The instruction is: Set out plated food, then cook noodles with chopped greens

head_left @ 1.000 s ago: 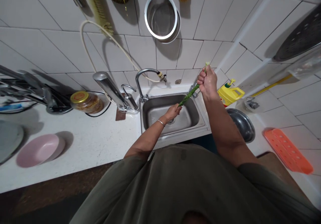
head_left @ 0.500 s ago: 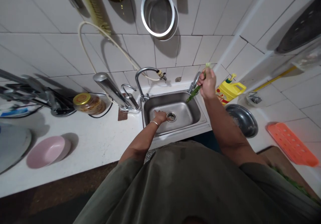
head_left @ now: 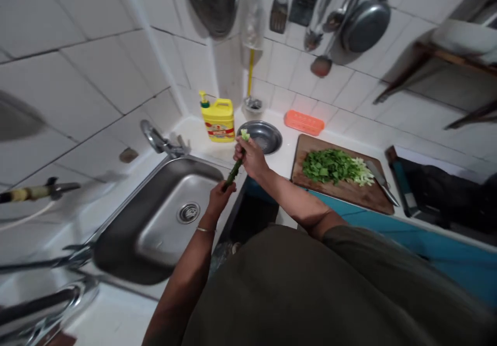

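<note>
A slim bunch of leafy greens [head_left: 234,173] slants between my two hands at the near right edge of the sink. Its pale cut end pokes up above my right hand [head_left: 251,158], whose fingers are wrapped round the upper part. Lower down, my left hand [head_left: 220,197], with a bangle at the wrist, is closed round the dark leafy end. Chopped greens [head_left: 332,166] with pale stem pieces lie on a wooden cutting board [head_left: 306,141] to the right. A knife [head_left: 382,180] rests at the board's right side.
The steel sink [head_left: 159,222] is at my left, its tap [head_left: 155,136] at the far corner. A yellow jug [head_left: 219,121], a metal bowl [head_left: 267,136] and an orange plastic tray [head_left: 304,122] stand along the wall. Utensils and a pan [head_left: 366,25] hang above.
My view has turned right, bringing the cutting board into sight. My left hand has left the sink basin and closed on the lower end of the greens, which my right hand still holds.
</note>
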A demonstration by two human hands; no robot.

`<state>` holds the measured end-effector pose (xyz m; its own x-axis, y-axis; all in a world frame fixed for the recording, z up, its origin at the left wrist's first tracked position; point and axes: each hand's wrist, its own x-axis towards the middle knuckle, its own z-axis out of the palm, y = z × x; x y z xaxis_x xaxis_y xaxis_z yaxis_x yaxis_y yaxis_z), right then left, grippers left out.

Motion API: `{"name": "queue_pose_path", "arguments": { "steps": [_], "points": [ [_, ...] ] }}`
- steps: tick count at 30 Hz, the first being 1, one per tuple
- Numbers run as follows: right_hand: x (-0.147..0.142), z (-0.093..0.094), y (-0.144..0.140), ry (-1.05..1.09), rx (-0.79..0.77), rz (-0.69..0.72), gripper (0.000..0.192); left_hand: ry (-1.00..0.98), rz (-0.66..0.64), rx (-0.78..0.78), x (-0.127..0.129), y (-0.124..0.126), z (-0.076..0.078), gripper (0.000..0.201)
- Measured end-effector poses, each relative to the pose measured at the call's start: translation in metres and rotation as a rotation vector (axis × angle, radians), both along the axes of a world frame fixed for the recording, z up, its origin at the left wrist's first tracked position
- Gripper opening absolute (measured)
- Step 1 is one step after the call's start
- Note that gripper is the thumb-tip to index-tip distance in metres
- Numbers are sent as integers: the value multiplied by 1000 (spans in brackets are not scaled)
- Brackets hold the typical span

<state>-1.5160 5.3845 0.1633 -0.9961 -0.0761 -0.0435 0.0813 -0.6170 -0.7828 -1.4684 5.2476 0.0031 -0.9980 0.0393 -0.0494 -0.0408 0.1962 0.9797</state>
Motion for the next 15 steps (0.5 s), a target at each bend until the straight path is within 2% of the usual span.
{"name": "queue_pose_path", "arguments": {
  "steps": [5, 8, 12, 15],
  "points": [
    [26, -32, 114, -193, -96, -235, 14, -67, -241, 28, 28, 59, 3, 41],
    [51, -49, 177, -290, -133, -328, 14, -163, -380, 58, 36, 102, 2, 51],
    [91, -65, 263, -262, -166, -388, 8, -284, -548, 60, 50, 184, -6, 69],
    [120, -75, 330, -238, -164, -429, 9, -332, -632, 63, 69, 257, -15, 57]
  ]
}}
